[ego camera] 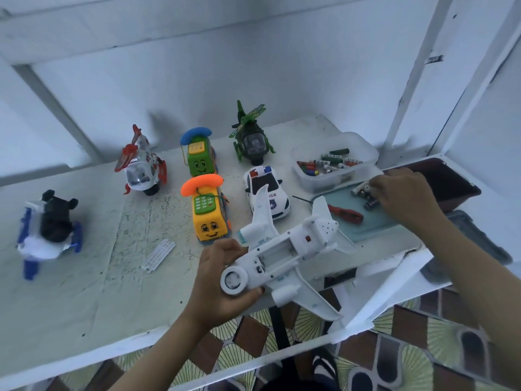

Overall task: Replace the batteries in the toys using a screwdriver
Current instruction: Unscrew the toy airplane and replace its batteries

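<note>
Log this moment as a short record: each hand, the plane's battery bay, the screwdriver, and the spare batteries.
left hand: grips the white toy airplane, underside up
battery compartment: open, no batteries visible
right hand: touching loose batteries on the teal tray, grip unclear
screwdriver: lying across the tray's edge, untouched
spare batteries: in clear container behind the tray
</note>
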{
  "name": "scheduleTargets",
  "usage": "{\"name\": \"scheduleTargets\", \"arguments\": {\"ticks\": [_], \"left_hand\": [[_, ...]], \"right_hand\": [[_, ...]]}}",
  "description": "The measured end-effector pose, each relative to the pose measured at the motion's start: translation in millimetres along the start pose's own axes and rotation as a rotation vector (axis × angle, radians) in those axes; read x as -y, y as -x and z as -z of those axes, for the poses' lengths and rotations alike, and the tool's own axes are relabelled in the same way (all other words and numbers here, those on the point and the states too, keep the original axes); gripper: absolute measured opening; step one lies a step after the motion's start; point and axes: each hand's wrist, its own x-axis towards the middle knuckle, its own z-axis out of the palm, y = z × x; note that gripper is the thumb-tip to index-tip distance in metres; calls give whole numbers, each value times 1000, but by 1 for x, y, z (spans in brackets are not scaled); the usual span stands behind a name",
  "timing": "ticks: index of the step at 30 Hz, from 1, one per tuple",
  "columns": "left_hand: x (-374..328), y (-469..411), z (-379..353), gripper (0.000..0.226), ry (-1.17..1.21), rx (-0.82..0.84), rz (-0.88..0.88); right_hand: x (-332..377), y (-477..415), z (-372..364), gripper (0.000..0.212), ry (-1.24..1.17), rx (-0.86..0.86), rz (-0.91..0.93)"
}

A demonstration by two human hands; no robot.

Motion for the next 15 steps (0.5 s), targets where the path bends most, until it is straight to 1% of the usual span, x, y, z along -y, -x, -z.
{"name": "scheduleTargets", "arguments": {"ticks": [2, 4, 7, 10, 13, 15], "left_hand": [[-2, -2, 0, 55, -27, 26, 15], [-5, -5, 0, 50, -49, 51, 16], [-7, -8, -1, 48, -58, 39, -13], [-4, -8, 0, 48, -87, -17, -11], [-2, -7, 1, 50, -85, -58, 21], [-2, -7, 1, 50, -72, -63, 29]], "right_hand": [[2, -1, 0, 6, 4, 9, 1], [8, 2, 2, 12, -45, 8, -5], [27, 10, 13, 18, -282, -27, -48], [54, 17, 33, 25, -490, -77, -25], [87, 29, 54, 22, -644, -156, -7], [109, 39, 62, 18, -789, -107, 0]]}}
